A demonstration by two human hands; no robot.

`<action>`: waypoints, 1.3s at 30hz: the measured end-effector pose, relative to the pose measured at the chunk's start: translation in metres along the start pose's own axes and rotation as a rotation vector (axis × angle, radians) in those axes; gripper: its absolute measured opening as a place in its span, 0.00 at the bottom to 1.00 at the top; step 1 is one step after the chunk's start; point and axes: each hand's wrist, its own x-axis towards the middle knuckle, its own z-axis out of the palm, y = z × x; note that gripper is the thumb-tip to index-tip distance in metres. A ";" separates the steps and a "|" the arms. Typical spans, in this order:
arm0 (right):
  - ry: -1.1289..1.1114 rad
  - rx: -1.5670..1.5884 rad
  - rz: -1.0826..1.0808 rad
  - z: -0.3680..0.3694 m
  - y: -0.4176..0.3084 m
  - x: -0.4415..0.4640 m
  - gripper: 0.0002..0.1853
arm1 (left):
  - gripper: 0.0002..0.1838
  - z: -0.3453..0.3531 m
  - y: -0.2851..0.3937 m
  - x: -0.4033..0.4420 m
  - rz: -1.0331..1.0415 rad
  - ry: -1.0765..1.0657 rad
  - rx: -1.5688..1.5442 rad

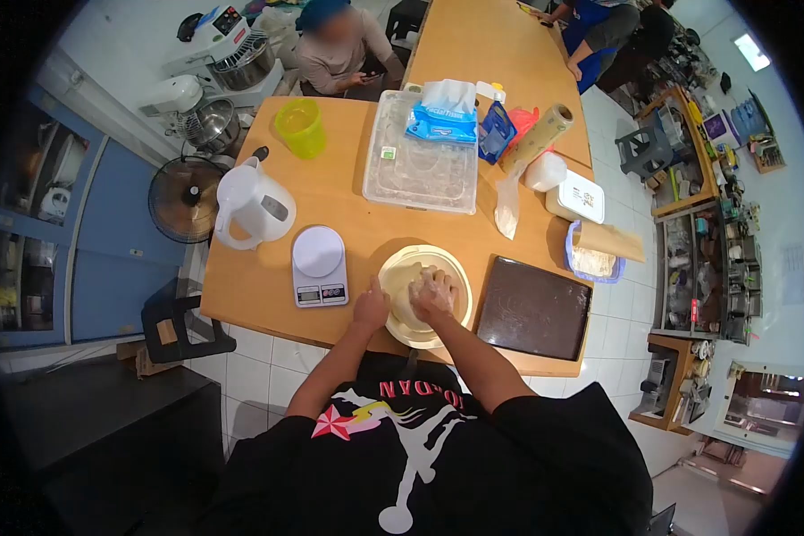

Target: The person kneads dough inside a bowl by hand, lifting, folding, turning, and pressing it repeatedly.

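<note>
A pale yellow bowl stands near the front edge of the wooden table, with pale dough in it. On the dough lies my right hand, whitened with flour or dough, its fingers spread. My left hand is at the bowl's left rim with its fingers closed around the edge. Left of the bowl sits a white kitchen scale, and on its right a dark baking tray.
A white kettle, a green cup, a lidded plastic box with a tissue pack, a white container and a blue tub of flour stand farther back. Beyond the table a person sits; another stands at the far right.
</note>
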 end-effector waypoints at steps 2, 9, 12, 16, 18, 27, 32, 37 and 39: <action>-0.048 -0.046 0.035 -0.005 -0.006 0.009 0.29 | 0.24 -0.003 0.001 0.002 -0.012 -0.015 0.001; -0.155 -0.028 -0.104 0.005 0.000 0.022 0.28 | 0.19 -0.001 0.002 0.005 -0.037 0.004 0.047; -0.202 0.029 -0.127 -0.034 -0.014 0.005 0.26 | 0.18 0.005 -0.003 0.004 0.017 0.047 0.013; -0.247 -0.048 -0.085 -0.044 -0.012 -0.005 0.24 | 0.17 0.007 -0.007 0.004 0.083 0.068 0.003; -0.198 -0.031 -0.146 -0.036 -0.013 -0.026 0.23 | 0.17 0.007 -0.006 0.003 0.090 0.072 0.010; -0.060 0.136 -0.223 -0.012 0.008 -0.065 0.21 | 0.18 0.011 -0.005 0.007 0.038 0.072 -0.005; -0.017 0.195 0.013 0.011 -0.001 -0.052 0.21 | 0.19 0.011 -0.003 0.003 0.030 -0.016 0.049; 0.010 0.081 0.062 0.010 -0.009 -0.033 0.23 | 0.21 0.006 0.000 -0.001 0.030 -0.030 0.090; 0.042 0.049 0.012 0.010 -0.009 -0.027 0.22 | 0.22 0.002 0.003 -0.003 0.035 -0.049 0.106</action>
